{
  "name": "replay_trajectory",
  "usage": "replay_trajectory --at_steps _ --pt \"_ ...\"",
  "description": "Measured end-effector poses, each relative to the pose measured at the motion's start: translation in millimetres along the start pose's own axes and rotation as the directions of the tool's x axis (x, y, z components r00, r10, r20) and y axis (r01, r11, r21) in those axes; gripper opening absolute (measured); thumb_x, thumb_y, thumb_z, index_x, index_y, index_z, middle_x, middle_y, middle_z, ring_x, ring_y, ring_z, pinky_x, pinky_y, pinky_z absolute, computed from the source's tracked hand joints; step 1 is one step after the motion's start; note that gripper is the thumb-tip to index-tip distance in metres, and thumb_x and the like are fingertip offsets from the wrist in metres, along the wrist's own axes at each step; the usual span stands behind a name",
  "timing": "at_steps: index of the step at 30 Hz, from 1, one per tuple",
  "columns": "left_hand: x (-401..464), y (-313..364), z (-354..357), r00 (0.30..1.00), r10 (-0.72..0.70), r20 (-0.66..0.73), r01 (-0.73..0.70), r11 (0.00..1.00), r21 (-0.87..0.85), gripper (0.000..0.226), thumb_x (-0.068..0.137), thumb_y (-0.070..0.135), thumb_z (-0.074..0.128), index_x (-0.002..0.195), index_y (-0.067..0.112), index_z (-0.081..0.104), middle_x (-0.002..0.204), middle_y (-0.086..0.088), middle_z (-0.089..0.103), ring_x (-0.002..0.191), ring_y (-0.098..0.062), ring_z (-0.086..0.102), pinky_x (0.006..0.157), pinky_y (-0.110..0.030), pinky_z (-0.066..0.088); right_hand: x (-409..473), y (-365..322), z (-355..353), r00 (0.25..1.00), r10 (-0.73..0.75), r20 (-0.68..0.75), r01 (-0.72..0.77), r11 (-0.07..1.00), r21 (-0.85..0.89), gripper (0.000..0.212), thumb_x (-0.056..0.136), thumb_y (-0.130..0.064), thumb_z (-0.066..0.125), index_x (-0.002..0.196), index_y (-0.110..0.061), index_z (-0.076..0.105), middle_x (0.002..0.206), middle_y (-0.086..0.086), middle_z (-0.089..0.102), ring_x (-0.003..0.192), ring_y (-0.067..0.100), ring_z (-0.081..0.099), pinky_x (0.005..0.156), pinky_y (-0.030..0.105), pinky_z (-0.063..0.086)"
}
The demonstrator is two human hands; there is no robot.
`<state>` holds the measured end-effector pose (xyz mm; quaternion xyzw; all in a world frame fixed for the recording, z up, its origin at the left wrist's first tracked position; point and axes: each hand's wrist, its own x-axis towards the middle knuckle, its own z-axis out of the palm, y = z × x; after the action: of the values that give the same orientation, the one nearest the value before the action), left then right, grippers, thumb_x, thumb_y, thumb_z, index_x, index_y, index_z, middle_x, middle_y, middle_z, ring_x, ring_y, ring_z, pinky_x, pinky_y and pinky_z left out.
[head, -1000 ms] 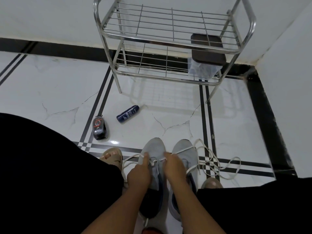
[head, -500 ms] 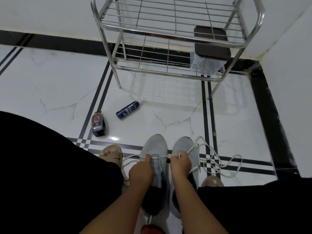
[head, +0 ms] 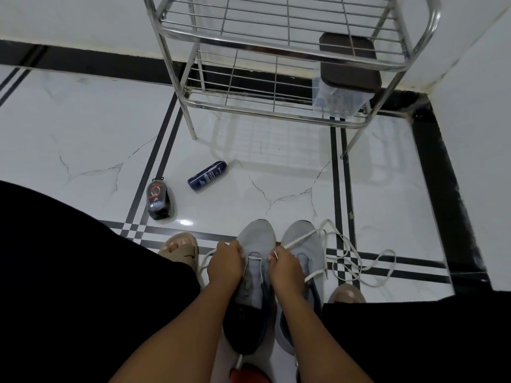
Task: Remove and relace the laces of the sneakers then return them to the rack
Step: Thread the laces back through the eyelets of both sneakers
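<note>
**Both hands on the lace of the left-hand sneaker; rack stands behind**

Nearest: two bare forearms between black-clothed knees. Left hand [head: 225,265] is curled closed, pinching the white lace [head: 255,255] at the left side of the left-hand sneaker [head: 255,268]. Right hand [head: 283,269] is likewise closed, fingertips nipping the same lace at the right side. Short span of flat white lace runs taut between them across the eyelets.

Both sneakers: grey knit uppers, rounded toes, dark collars, side by side on the floor and touching. The right-hand sneaker [head: 302,250] carries a loose lace [head: 359,261] that trails in loops over the tiles to its right.

Tan sandalled feet flank the pair.

Floor [head: 83,134]: glossy white marble-look tile, grey veins, black inlay stripes.

Further out: a dark shoe-polish applicator [head: 159,199] and a navy cylinder [head: 207,176] lying on its side, well apart from the shoes.

Farthest: chrome wire rack [head: 276,111], two tiers; clear box with brown lid [head: 348,70] on the lower shelf, right end.
</note>
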<state>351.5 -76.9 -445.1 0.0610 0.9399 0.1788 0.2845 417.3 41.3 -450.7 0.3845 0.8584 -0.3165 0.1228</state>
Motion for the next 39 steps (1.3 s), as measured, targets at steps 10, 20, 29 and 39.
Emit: replay_trajectory --at_steps 10,20,29,39 --pt "2 -5 12 0.999 0.034 -0.024 -0.031 0.995 0.098 0.022 0.097 0.027 0.045 0.113 0.015 0.054 0.116 -0.009 0.046 0.102 -0.028 0.053 0.076 -0.035 0.044 2 -4 -1 0.991 0.127 0.047 -0.132 0.985 0.110 0.013 0.096 -0.030 0.048 0.099 -0.018 0.049 0.097 0.006 0.064 0.088 0.027 0.061 0.074 0.035 0.051" --pt "3 17 -35 0.995 -0.024 0.092 0.039 0.986 -0.162 0.030 0.088 0.026 0.044 0.070 0.006 0.059 0.080 -0.010 0.055 0.085 -0.027 0.054 0.068 -0.030 0.040 -14 -37 -42 0.984 0.037 -0.172 0.001 0.976 0.217 0.023 0.099 -0.020 0.033 0.104 -0.008 0.053 0.106 0.010 0.060 0.089 0.025 0.055 0.069 0.031 0.039" --pt "-38 96 -155 0.987 0.126 0.101 -0.106 0.978 -0.180 0.029 0.083 0.019 0.058 0.055 0.015 0.055 0.059 -0.001 0.049 0.054 -0.015 0.044 0.049 -0.026 0.030 -24 -108 -152 0.963 -0.101 -0.250 0.228 0.801 0.554 0.014 0.090 -0.012 0.054 0.093 -0.021 0.064 0.092 -0.004 0.072 0.089 0.016 0.066 0.073 0.031 0.052" --pt "-85 158 -294 0.924 0.379 -0.046 -0.382 0.916 -0.125 0.019 0.081 0.019 0.058 0.064 0.012 0.061 0.074 -0.003 0.060 0.067 -0.014 0.050 0.059 -0.024 0.037 -57 -176 -296 0.839 -0.401 -0.369 0.505 0.825 0.252 0.015 0.090 -0.017 0.063 0.078 -0.025 0.063 0.084 0.000 0.071 0.080 0.015 0.070 0.083 0.038 0.058"
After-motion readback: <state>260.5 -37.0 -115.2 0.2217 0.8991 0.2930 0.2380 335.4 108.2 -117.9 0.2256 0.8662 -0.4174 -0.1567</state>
